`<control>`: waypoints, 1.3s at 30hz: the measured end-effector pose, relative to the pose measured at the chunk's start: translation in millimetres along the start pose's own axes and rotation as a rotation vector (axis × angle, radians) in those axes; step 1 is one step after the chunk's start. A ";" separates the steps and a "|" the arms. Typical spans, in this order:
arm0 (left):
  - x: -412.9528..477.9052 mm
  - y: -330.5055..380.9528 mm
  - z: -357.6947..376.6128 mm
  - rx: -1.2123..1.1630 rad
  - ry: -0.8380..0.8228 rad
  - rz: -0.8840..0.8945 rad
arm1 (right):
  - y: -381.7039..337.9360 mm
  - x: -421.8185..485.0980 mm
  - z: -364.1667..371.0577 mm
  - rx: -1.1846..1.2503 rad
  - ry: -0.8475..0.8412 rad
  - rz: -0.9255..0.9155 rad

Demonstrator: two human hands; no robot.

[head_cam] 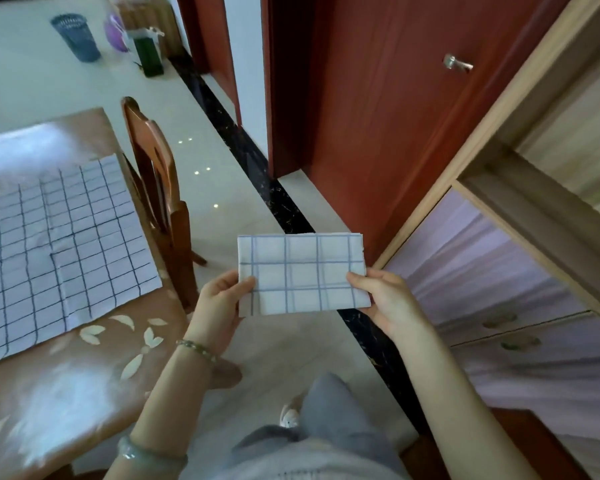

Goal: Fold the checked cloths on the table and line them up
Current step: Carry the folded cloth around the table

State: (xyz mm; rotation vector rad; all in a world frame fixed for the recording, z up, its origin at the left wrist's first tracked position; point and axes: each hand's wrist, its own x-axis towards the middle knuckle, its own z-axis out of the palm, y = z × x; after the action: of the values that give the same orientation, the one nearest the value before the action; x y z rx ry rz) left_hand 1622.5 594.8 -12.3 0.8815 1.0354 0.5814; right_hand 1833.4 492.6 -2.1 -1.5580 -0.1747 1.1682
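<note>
While both hands hold it up in the air, the small folded white cloth with pale blue check lines [303, 273] sits well off to the side of the bench, out over the pale tiled floor [222, 188]; left hand [219, 303] pinches the lower left corner with the thumb on top, right hand [383, 299] grips the lower right edge the same way; so both are closed on the fabric, cloth stretched flat between them as a neat rectangle. Over on the glossy brown wooden bench with the white leaf pattern [94, 368] there's a bigger white cloth with dark check lines [56, 251] lying spread open, creases showing; a brown wooden chair [156, 188] stands right at the bench's edge. Left wrist has a beaded bracelet [196, 349]; red-brown door [378, 109] straight ahead.
</note>
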 end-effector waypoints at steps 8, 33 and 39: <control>105.2 45.7 9.1 -0.091 0.147 0.047 | -76.4 129.5 44.2 -0.072 -0.130 0.021; 462.3 261.4 -29.4 -0.249 0.531 0.096 | -299.0 522.0 287.4 -0.289 -0.533 0.151; 547.9 335.3 -84.9 -0.325 0.546 0.106 | -343.8 594.3 392.4 -0.316 -0.536 0.134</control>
State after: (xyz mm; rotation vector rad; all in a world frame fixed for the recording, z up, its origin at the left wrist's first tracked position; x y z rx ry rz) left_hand 1768.1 1226.1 -14.5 0.4968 1.3369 1.0850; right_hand 1996.8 1266.1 -17.2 -1.5066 -0.6425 1.7135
